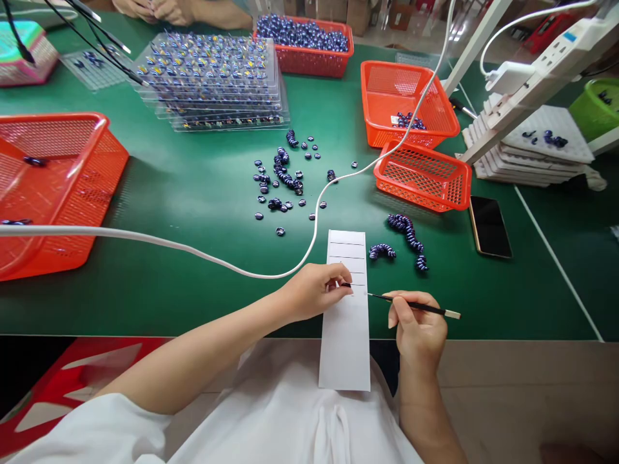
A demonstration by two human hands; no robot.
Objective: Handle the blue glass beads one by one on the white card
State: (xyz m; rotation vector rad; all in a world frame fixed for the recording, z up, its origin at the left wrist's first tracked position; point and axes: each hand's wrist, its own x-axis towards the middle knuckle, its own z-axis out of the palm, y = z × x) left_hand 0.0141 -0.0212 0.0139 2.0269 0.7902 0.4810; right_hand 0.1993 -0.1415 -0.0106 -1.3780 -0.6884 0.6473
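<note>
Left hand (pixel 319 291) nearly closed, pinching dark piece (pixel 346 285), right hand (pixel 420 327) curled round thin tool (pixel 434 310)

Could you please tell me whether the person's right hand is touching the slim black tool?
Touching: the head view shows the right hand holding the slim black tool, its shaft pinched between thumb and fingers.

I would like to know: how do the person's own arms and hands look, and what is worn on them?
The left hand and the right hand are bare, with no glove, watch or bracelet visible. A loose, plain white fabric sleeve leaves the left forearm uncovered. The right forearm is uncovered too; its sleeve cannot be made out.
</note>
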